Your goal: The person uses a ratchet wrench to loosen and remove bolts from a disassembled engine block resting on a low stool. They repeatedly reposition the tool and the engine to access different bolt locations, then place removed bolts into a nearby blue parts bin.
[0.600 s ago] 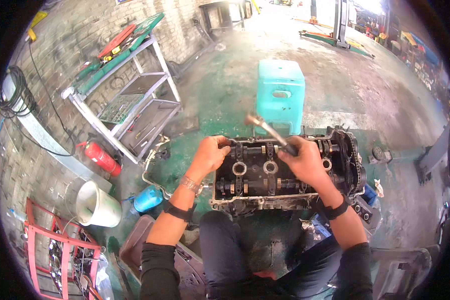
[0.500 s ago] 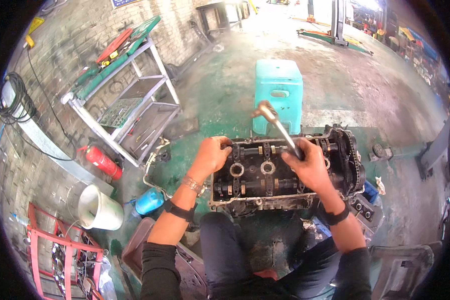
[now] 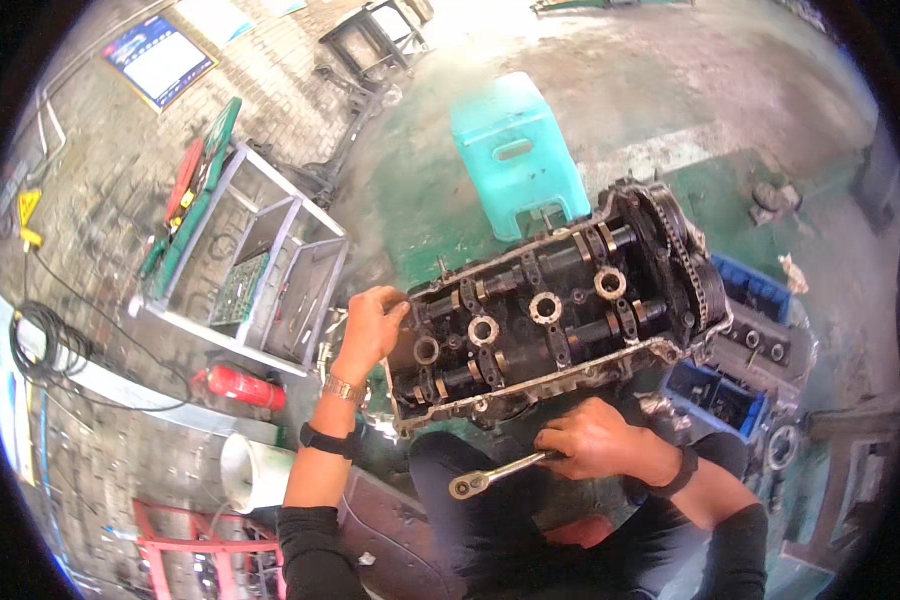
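Observation:
An engine cylinder head with two dark camshafts, pale round openings and a timing chain at its right end lies in front of my knees. My left hand is at its far left corner, fingers bent over the rim. Held low on the near side, above my lap, is a ratchet wrench, and my right hand is closed round its handle. The ratchet's round head points left, apart from the engine.
A turquoise plastic stool stands just beyond the engine. Blue parts trays lie to the right. On the left are a tool cart, a red fire extinguisher, a white bucket and a red rack.
My right hand has brought the ratchet wrench down from above the engine's far side to its near side. My left hand stays at the left corner. The view has turned.

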Tool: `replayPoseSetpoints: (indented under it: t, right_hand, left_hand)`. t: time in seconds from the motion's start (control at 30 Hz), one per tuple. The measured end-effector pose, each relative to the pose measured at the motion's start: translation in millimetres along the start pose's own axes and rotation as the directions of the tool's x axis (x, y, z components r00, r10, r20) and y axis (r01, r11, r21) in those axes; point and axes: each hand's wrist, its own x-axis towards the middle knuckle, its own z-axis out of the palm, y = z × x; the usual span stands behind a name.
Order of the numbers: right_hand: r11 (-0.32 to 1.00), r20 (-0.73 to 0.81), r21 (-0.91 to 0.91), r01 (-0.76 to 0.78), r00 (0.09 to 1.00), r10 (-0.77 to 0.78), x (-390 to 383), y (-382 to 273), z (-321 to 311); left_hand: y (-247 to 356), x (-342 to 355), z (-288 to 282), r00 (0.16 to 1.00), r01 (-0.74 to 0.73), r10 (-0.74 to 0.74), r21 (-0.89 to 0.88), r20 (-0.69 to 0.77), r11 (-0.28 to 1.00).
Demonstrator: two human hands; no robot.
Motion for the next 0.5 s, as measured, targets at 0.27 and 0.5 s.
replayPoseSetpoints:
  t: [0.27,0.5]
  right_hand:
    - [0.993,-0.062,0.066,-0.095,0.993,0.099,-20.9,5.6,10.2]
    - [0.991,-0.100,0.087,-0.098,0.989,0.107,-26.1,13.6,3.2]
  left_hand:
    - [14.3,0.6,-0.3,0.998,-0.041,0.029,0.272,0.050,0.961]
    - [11.5,6.8,-9.0,0.967,-0.134,0.009,0.477,0.255,0.869]
